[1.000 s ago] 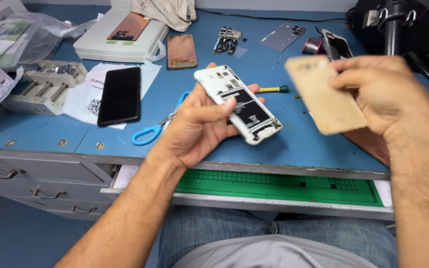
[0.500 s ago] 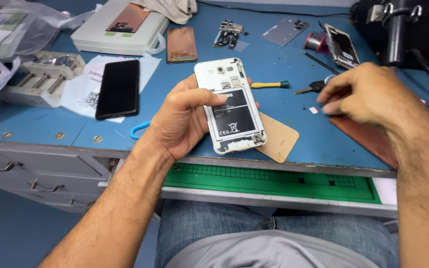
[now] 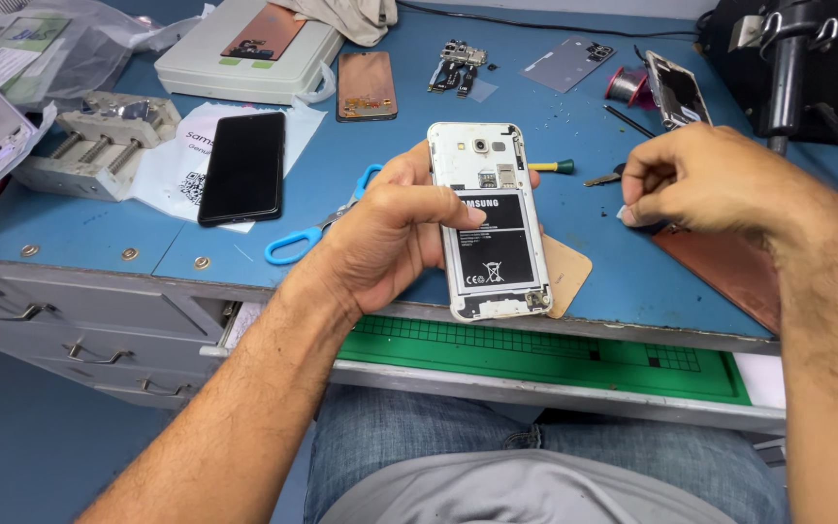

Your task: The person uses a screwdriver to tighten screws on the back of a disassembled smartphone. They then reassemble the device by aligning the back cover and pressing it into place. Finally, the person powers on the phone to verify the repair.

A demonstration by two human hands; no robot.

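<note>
left hand [image 3: 390,243] grips open-backed phone [image 3: 490,218], long axis toward surface's far edge | right hand [image 3: 700,180] pinches small white bit [image 3: 625,212], right of phone

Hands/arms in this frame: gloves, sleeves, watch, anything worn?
Nothing worn on either. The left hand and right hand are bare: no gloves, no rings or watch in view. Both forearms are uncovered and hairy, with no sleeve showing as far as the frame reaches. No wrist strap or cable on them. Below are blue jeans and a grey shirt hem.
</note>
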